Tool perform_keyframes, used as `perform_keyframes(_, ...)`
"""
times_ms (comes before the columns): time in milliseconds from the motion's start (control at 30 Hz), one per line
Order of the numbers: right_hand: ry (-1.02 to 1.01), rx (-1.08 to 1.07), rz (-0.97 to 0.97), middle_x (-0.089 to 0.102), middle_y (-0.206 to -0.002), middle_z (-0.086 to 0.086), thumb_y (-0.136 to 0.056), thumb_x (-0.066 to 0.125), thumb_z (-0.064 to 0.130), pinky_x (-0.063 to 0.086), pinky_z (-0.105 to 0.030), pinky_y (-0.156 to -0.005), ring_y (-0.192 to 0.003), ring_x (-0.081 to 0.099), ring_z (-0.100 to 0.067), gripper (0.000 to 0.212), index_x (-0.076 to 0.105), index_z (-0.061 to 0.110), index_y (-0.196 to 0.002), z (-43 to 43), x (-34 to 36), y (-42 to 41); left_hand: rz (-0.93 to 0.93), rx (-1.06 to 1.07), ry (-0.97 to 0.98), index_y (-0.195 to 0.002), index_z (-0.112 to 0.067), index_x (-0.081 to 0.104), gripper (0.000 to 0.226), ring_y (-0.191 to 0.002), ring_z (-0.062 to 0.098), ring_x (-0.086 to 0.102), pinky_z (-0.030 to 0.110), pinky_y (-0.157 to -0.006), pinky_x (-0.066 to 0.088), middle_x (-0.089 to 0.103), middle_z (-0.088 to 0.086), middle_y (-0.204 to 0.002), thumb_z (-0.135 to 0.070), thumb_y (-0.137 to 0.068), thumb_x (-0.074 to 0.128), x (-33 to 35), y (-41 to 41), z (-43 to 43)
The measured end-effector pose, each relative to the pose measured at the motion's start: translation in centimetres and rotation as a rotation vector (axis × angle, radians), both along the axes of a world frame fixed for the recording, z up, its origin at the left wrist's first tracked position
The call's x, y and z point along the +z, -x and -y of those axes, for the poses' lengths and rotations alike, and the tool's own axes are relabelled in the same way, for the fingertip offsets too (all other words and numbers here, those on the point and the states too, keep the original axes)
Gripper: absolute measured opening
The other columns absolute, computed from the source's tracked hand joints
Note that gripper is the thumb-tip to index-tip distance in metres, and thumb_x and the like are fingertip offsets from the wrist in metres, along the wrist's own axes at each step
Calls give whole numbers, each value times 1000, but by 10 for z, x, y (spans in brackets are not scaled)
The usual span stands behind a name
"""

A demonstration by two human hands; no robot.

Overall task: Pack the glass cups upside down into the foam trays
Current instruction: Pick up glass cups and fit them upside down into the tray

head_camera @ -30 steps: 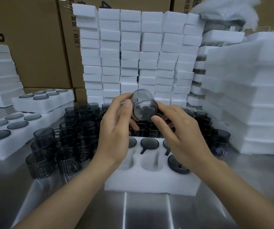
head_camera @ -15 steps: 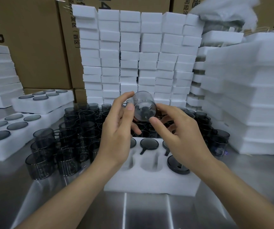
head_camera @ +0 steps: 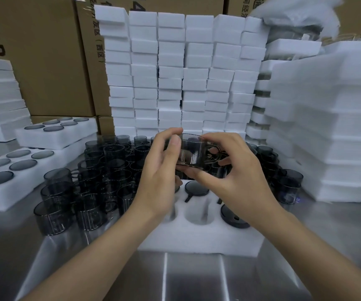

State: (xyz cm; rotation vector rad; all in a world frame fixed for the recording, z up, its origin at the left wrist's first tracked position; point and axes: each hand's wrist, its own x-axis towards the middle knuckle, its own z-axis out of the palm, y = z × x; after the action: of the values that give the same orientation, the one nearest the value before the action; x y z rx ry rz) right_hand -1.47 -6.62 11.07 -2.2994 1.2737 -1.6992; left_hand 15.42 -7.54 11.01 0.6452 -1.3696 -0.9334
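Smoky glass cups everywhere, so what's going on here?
A person holds one smoky grey glass cup in both hands, left hand and right hand, above a white foam tray on the steel table. The tray already holds upside-down cups, with an empty hole in its near row. Loose cups crowd beside it.

Brown cardboard boxes (head_camera: 45,61) with black print stood along the back; a lower carton (head_camera: 104,127) sat at their foot. In front of them was a wall of stacked white foam blocks (head_camera: 171,72). Crumpled white wrap (head_camera: 294,11) lay on top at upper right. The table (head_camera: 192,276) was shiny steel with seam lines and reflections.
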Motion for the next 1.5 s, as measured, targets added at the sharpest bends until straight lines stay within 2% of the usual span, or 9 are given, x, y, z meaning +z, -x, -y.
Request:
perform_keyframes(167, -16, 32, 77, 65, -122, 13, -79, 93, 28, 48, -20, -98, -123, 61, -10, 55, 68, 28, -127, -5, 5, -2, 67, 60, -56, -132, -36, 63, 32, -84, 14, 73, 33, -61, 51, 78, 1, -103, -49, -115, 40, -5, -1, 8)
perform_keyframes(300, 11, 32, 106, 65, -124, 13, -80, 91, 21, 48, -29, -103, -127, 59, -13, 53, 66, 27, -127, -7, 8, 0, 98, 140, -73, -132, -31, 62, 25, -86, 25, 74, 42, -65, 50, 76, 0, -112, -33, -117, 42, -8, 0, 12)
perform_keyframes(433, 18, 12, 131, 65, -124, 12, -80, 90, 17, 48, -35, -105, -126, 59, -15, 52, 66, 25, -126, -7, 8, 0, 50, 122, -29, -127, -27, 65, 36, -89, 24, 72, 43, -65, 50, 74, 5, -111, -47, -110, 40, -4, 0, 5)
perform_keyframes(600, 13, 15, 126, 63, -120, 14, -78, 91, 20, 47, -34, -106, -123, 58, -12, 53, 66, 24, -124, -9, 7, -3, 50, -40, -30, -126, -26, 66, 44, -92, 15, 76, 25, -61, 53, 80, 6, -110, -53, -103, 39, -1, 2, -4)
perform_keyframes(733, -9, 79, 167, 66, -114, 13, -77, 96, 13, 52, -25, -97, -114, 65, -13, 54, 66, 25, -121, -12, 7, -7, 23, -236, -151, -138, -24, 61, 61, -98, 23, 75, 40, -79, 58, 81, 12, -108, -65, -99, 39, 0, 4, -8)
perform_keyframes(933, -62, 161, 218, 71, -116, 14, -75, 94, 6, 52, -15, -91, -107, 70, -10, 68, 62, 30, -129, -13, 3, -9, 21, -441, -220, -138, -32, 67, 70, -96, 20, 68, 37, -85, 50, 77, 9, -105, -80, -89, 54, -1, 5, -10)
perform_keyframes(1100, 17, 58, 61, 68, -124, 11, -76, 92, 2, 55, -35, -99, -115, 67, -15, 75, 59, 31, -137, -8, 0, -7, 16, -288, -251, -148, -38, 55, 76, -91, 15, 74, 24, -68, 54, 79, 1, -119, -63, -80, 80, -7, 6, -5)
perform_keyframes(1333, 43, 11, -75, 68, -117, 14, -80, 90, 11, 51, -29, -96, -108, 63, -12, 55, 66, 21, -129, 0, 1, 2, 80, -198, -175, -130, -40, 73, 39, -100, 11, 75, 22, -69, 57, 78, 0, -123, -52, -93, 69, -1, -10, 9)
perform_keyframes(1500, -98, 149, 18, 70, -122, 12, -94, 69, 46, 49, -27, -96, -118, 65, -17, 41, 66, 26, -130, 0, 3, 12, 175, -162, -187, -104, -33, 82, 28, -81, 13, 77, 21, -65, 54, 80, -2, -92, -54, -92, 68, 0, -12, 13)
